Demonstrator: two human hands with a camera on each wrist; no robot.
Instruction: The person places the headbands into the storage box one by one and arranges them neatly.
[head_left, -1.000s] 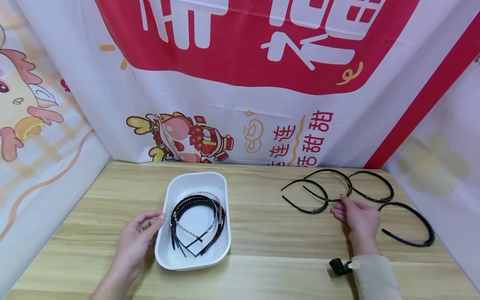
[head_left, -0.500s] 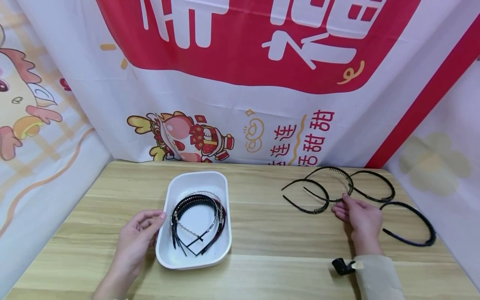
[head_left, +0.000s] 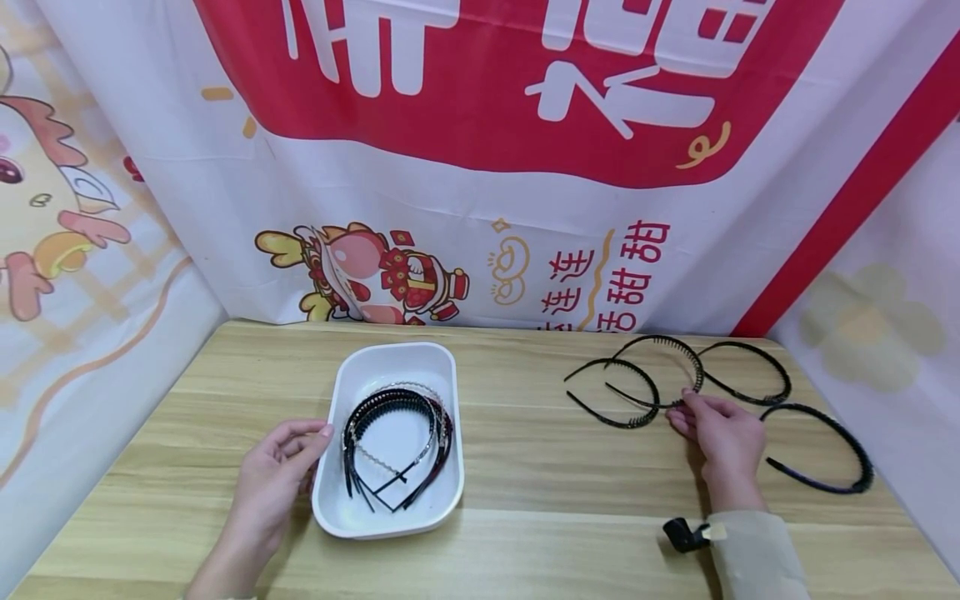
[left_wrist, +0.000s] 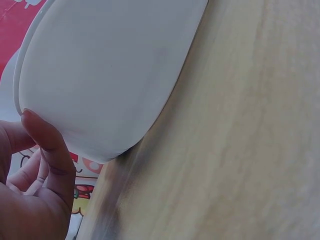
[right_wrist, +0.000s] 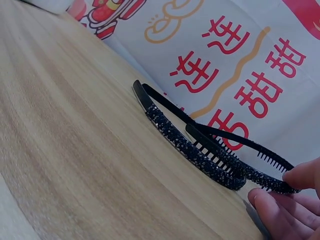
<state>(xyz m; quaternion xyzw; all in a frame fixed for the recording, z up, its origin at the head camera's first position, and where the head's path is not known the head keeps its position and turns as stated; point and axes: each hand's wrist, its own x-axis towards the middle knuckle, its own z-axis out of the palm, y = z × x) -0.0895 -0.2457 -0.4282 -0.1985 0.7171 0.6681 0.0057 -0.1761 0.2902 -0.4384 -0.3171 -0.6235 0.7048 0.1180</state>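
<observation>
My right hand pinches a black toothed headband between thumb and fingertips on the right side of the table. In the right wrist view, dark sparkling stones cover its band. Its left part overlaps a second black headband, also stone-studded, in the head view. At the left, my left hand holds the rim of a white plastic basin with thumb and fingertips. Inside the basin lie several headbands, mostly black, and one thin silvery one.
A black headband lies behind my right hand, and a thicker one to its right. A small black device sticks out from the right sleeve. A printed cloth hangs along the table's back edge.
The pinched headband has turned a little, its free ends swinging slightly toward the near side. My right hand stays almost in place; the left hand and the basin hold still.
</observation>
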